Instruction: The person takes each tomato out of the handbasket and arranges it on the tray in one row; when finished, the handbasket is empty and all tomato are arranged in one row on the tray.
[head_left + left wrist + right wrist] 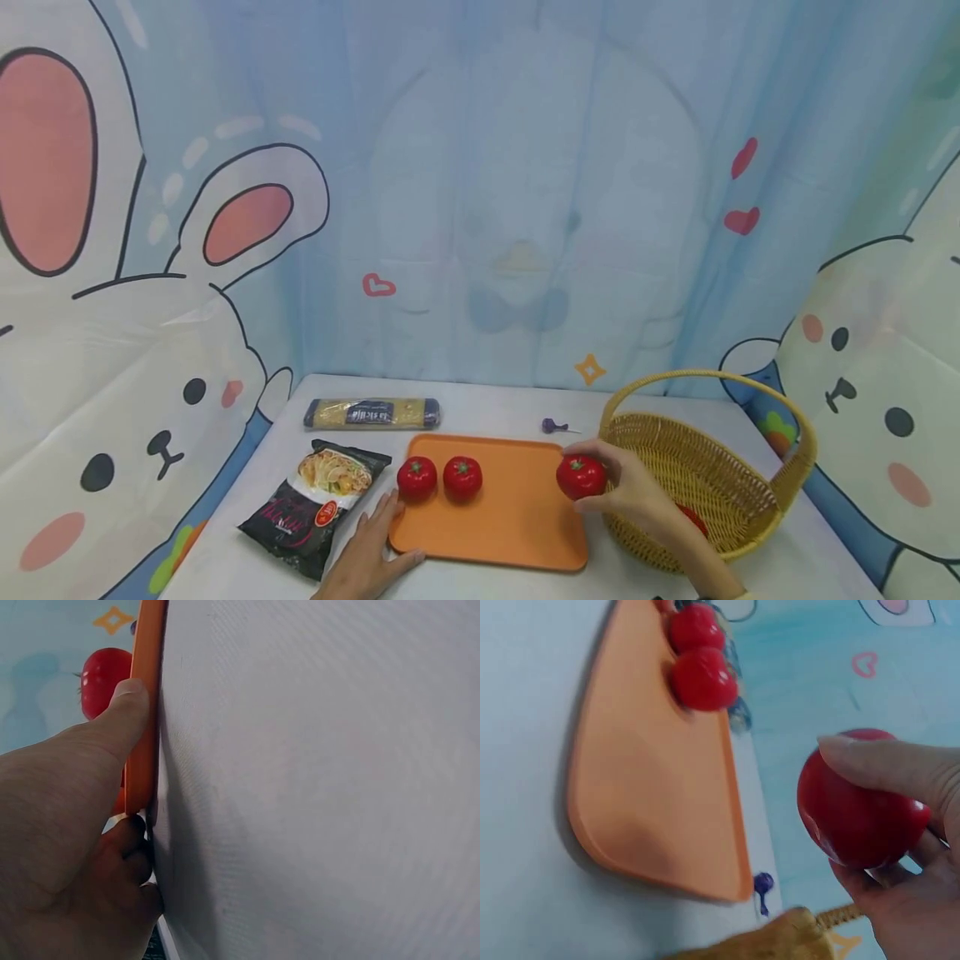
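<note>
L to R on a white tabletop: black food bag, yellow pasta pack just behind it, then the left hand, fingers loosely spread & touching a corner of the orange tray, thumb at its near edge. On the tray's left part, just beside each other, sit the 1st tomato & 2nd tomato, both round, glossy, deep red w/ small green tops. Purple item lies behind the tray. At the tray's rt end, the held tomato, equally shiny & plump, is raised, right hand w/ fingers & thumb curled round it, parted approx its width. Far rt: tan wicker basket, red item inside, partly hidden by the forearm
</note>
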A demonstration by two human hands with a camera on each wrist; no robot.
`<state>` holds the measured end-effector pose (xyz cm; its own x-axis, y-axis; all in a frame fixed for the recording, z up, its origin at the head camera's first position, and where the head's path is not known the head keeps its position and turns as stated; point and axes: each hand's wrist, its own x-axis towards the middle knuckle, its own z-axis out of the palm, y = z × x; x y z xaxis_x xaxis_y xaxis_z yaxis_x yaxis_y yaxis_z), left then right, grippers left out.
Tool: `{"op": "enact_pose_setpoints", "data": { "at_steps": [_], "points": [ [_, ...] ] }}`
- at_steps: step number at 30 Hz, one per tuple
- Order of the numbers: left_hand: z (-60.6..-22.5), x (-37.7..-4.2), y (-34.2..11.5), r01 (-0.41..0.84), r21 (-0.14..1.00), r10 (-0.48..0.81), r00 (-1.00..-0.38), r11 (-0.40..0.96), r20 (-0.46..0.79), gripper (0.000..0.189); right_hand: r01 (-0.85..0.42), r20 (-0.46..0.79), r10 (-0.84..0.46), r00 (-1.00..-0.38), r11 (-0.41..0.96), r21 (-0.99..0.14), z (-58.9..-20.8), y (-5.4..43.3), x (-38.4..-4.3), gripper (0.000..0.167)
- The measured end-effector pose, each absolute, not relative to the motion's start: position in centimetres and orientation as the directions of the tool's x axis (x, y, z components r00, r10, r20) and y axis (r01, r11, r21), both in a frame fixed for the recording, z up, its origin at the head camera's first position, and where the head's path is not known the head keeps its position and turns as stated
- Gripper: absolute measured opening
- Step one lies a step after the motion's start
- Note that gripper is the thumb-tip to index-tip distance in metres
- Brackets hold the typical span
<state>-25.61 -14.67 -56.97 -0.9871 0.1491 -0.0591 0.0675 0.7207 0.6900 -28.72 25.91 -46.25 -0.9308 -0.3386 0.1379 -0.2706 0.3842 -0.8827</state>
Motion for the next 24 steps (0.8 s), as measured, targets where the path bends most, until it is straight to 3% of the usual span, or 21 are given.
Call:
{"op": "enact_pose_setpoints", "data": {
  "at_steps": [15,24],
  "points": [
    [-57.1,-25.5,-14.9,0.092,0.708,0.163,-0.986,0.7,-0.034,0.101,-0.355,0.223,-0.344,-0.912,0.392,-0.849,-50.0,21.6,-30.2,0.072],
    [-57.1,-25.3,-14.8,0.106,0.725,0.173,-0.985,0.68,-0.019,0.102,-0.308,0.216,-0.261,-0.941,0.396,-0.865,-52.6,18.9,-30.9,0.079]
  ]
}}
